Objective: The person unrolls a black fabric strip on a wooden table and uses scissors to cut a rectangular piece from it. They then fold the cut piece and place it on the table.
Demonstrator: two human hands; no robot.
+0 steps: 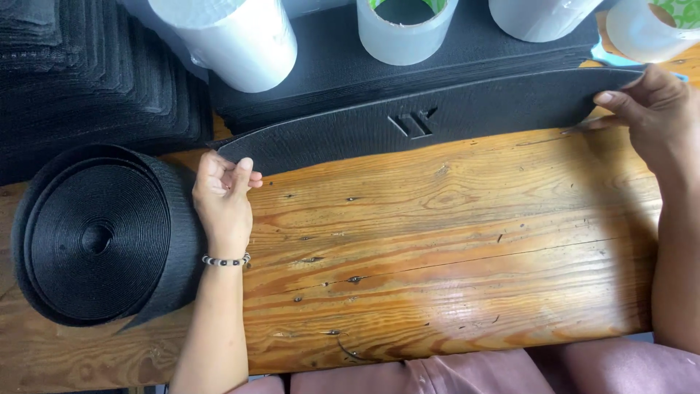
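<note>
A: Where the head view cuts things off, what is lost?

B: Four rolls along the top edge are truncated: a large white roll point(230, 40), a clear tape roll point(403, 29), a second white roll point(539, 16) and a pale roll point(651, 29) at the corner. The stack of black pads point(95, 80) at upper left runs out of frame. The far end of the black strip point(430, 120) passes behind the right hand point(656, 117), so its tip is hidden. A pink garment point(510, 372) shows only at the bottom edge.

A: How are the hands posed?

B: The left hand point(222, 197), with a bead bracelet point(226, 260) at the wrist, is curled on the strip's near-left end, thumb on top, fingers folded beneath. The right hand grips the opposite end, thumb laid along the upper edge, forearm entering from the right border. Both hands grasp the strip, which spans between them, lifted slightly on edge at the back of the wooden worktop point(452, 248), just in front of a flat black slab point(437, 66) that carries the rolls. A raised emblem marks the strip's middle.

A: And the edges and open room?

B: A coil of black webbing point(102, 237) lies just beside the left wrist, its loose tail reaching the front edge. Between the forearms the worktop is bare wood up to the near edge.
</note>
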